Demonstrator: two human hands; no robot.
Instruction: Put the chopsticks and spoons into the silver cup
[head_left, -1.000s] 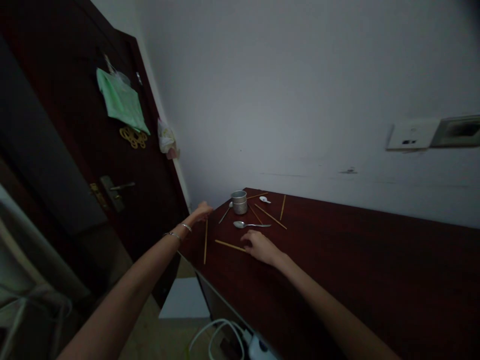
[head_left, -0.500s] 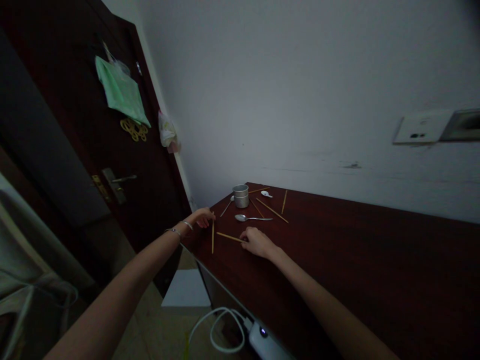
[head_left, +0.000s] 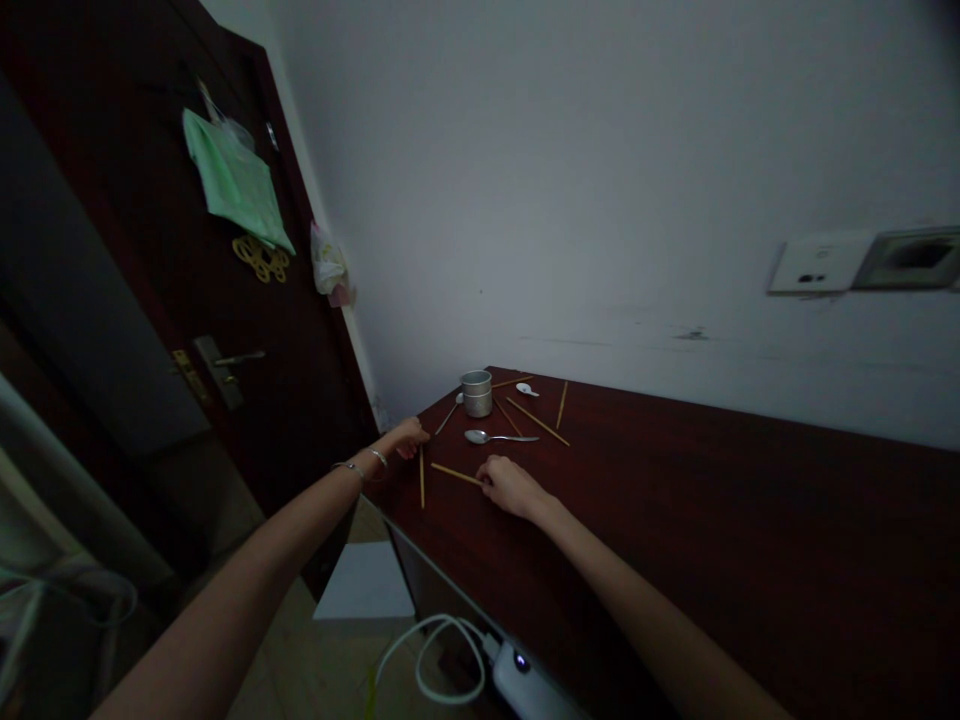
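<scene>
My left hand (head_left: 409,437) is at the table's left edge, fingers closed around the far end of a wooden chopstick (head_left: 422,482) that points toward me. My right hand (head_left: 511,486) pinches the right end of another chopstick (head_left: 454,473), which lies low over the table and points left. Just beyond the hands lies a metal spoon (head_left: 499,437), bowl to the left. Behind it a metal cup (head_left: 477,396) stands upright. Beside the cup, a second spoon (head_left: 450,412) rests on its left.
Several more chopsticks (head_left: 538,421) and a short white spoon (head_left: 526,390) lie scattered around the cup on the dark red table (head_left: 675,520). A wall rises behind it, and a door (head_left: 247,420) stands left. Below the front edge are a white cable (head_left: 450,700) and a power bank (head_left: 525,680).
The view has shifted slightly. My left hand has closed in at the far end of its chopstick. My right hand keeps its grip almost in place.
</scene>
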